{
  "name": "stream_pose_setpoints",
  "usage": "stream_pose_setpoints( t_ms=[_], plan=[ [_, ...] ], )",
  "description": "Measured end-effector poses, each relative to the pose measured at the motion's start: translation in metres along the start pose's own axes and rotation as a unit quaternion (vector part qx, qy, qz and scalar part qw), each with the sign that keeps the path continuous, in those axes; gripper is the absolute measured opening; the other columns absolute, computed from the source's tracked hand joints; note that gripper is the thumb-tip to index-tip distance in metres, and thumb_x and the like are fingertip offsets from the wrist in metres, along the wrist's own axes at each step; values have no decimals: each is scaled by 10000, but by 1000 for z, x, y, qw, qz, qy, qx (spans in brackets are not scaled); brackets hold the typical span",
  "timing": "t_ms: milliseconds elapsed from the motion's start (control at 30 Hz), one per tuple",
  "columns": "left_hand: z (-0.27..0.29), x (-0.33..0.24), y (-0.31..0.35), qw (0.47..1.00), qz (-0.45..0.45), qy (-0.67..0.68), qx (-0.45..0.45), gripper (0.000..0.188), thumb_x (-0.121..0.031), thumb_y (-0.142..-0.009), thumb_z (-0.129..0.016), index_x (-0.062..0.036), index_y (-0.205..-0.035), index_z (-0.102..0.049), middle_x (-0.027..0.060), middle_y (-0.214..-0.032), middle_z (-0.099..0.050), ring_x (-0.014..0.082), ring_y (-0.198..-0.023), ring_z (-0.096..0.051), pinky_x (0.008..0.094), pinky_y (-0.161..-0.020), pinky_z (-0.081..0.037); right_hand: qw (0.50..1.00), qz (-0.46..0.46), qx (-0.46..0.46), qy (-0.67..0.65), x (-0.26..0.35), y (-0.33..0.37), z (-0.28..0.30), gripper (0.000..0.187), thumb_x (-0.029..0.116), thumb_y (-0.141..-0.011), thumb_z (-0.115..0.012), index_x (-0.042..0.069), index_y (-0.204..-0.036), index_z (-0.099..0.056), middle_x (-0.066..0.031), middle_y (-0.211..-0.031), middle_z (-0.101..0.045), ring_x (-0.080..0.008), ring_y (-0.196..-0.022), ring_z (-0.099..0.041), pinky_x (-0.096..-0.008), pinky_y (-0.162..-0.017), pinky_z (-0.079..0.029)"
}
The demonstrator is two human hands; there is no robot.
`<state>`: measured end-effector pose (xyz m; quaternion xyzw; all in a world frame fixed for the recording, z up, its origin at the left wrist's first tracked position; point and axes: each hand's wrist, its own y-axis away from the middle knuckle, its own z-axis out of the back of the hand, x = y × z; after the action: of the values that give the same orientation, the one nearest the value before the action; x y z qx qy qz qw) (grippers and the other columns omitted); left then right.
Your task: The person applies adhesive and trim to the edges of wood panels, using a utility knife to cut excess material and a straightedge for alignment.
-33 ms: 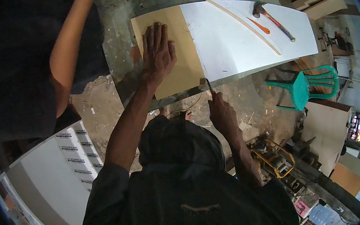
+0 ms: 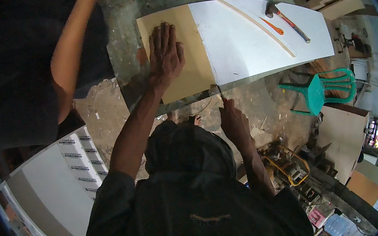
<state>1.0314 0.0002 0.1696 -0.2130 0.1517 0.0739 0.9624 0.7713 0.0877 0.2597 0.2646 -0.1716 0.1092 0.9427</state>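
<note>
My left hand [image 2: 165,51] lies flat with fingers stretched on a tan panel [image 2: 193,67], pressing on it near its left side. The panel borders a white sheet [image 2: 231,40] on the table; whether it overlaps it, I cannot tell. At the near end of their shared border, my right hand [image 2: 235,120] is closed around a slim dark tool [image 2: 220,90]. The tool's tip is at the near edge of the panel; its exact kind is too small to make out.
On the white sheet lie a hammer [image 2: 287,22], an orange-handled tool [image 2: 273,26] and a long thin strip [image 2: 252,22]. Another person's arm [image 2: 70,56] is at the left. A green plastic chair [image 2: 316,93] stands at the right, beyond a yellow-framed machine [image 2: 291,167].
My right hand has drawn slightly back toward me with the tool. My left hand stays on the tan panel, which has shifted barely, if at all.
</note>
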Motion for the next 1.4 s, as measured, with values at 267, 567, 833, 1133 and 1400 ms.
stream_pose_setpoints(
  t_ms=[267,567,833,1133,1400],
  plan=[
    [2,-9,-2,1000,23,-17,8,604,-302,-979,-462,29,-1470,-341,228,-1547,-301,400,-1447,-248,525,-1193,-150,969,-131,-111,-177,-23,57,1,222,261,-1017,-496,54,-1092,-474,-266,-878,-653,-493,-829,-629,-513,-670,-480],
    [-1,-216,124,653,-416,299,557,665,-469,-826,-667,-173,-1396,-497,101,-1460,-461,338,-1395,-355,469,-1152,-306,844,-168,-464,-210,-110,97,-16,301,312,-1031,-485,19,-1102,-470,-90,-753,-526,-225,-667,-499,-388,-641,-477],
    [-1,-119,68,895,-322,244,188,646,-339,-844,-714,-128,-1410,-487,139,-1505,-400,304,-1432,-316,487,-1169,-232,784,-174,-438,-404,-76,83,17,306,344,-1015,-526,49,-1087,-490,-31,-741,-543,-121,-566,-507,-273,-461,-418],
    [89,20,79,988,-30,23,152,647,-416,-957,-533,-79,-1486,-379,165,-1549,-343,361,-1427,-317,543,-1152,-238,859,-19,-198,-471,-14,-42,13,351,283,-923,-698,13,-1130,-613,-63,-777,-640,-152,-665,-651,-309,-553,-516],
    [75,26,131,996,0,2,89,623,-385,-955,-523,-67,-1477,-401,209,-1477,-435,388,-1331,-436,558,-1090,-318,938,160,-232,-202,91,-254,55,205,230,-884,-690,98,-1040,-669,-88,-882,-723,-280,-847,-703,-379,-724,-550]
  ],
)
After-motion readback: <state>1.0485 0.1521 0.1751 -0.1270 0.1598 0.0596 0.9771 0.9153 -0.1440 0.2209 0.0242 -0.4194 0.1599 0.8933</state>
